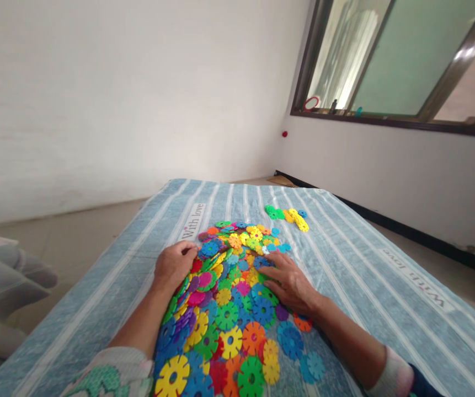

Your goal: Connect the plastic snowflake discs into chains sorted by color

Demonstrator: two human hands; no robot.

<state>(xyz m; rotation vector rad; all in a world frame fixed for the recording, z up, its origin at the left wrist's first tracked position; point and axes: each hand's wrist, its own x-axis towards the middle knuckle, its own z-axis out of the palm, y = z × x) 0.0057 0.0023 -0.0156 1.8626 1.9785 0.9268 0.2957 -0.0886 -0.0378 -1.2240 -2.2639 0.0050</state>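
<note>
A heap of several coloured plastic snowflake discs [229, 309] lies on a blue striped bedspread [345, 264]. My left hand [175, 263] rests on the heap's left edge, its fingers curled over discs; what they grip is hidden. My right hand [287, 278] lies flat on the heap's right side, fingers stretched out toward the far discs. A short joined row of green and yellow discs [287, 216] sits apart, beyond the heap.
The bed stands in a room corner with white walls. A window [398, 60] is at the upper right, with small items on its sill. Grey bedding [1, 275] lies at the left. Bare floor surrounds the bed.
</note>
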